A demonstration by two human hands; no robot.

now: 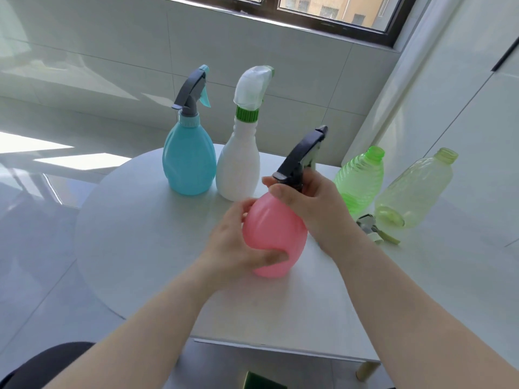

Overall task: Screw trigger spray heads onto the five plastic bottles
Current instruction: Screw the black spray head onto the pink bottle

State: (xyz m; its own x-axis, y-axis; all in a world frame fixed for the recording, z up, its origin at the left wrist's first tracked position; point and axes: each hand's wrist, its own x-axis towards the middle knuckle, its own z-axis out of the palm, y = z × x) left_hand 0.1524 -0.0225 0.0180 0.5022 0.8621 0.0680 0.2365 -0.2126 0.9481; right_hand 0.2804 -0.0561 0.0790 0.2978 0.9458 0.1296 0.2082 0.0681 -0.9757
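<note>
White round table (140,234) below a tiled wall bears the work. Over the table's middle tilts the pink pear-shaped plastic bottle (276,234), with the left hand (236,248) wrapped round its belly and the right hand (311,203) curled round the collar of the dark grey trigger spray head (304,153). Best, I judge, to hold the body fixed, keep the head square on the neck, and turn only the collar until snug, never forcing crossed threads.

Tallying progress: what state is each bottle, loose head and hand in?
Blue bottle: upright, head on.
White bottle: upright, head on.
Pink bottle: dark head on, held two-handed.
Green bottle: lying down, neck open.
Pale bottle: lying down, neck open.
Loose spray head: lying unattached.
Left hand: grips pink bottle's body.
Right hand: grips dark head.
</note>
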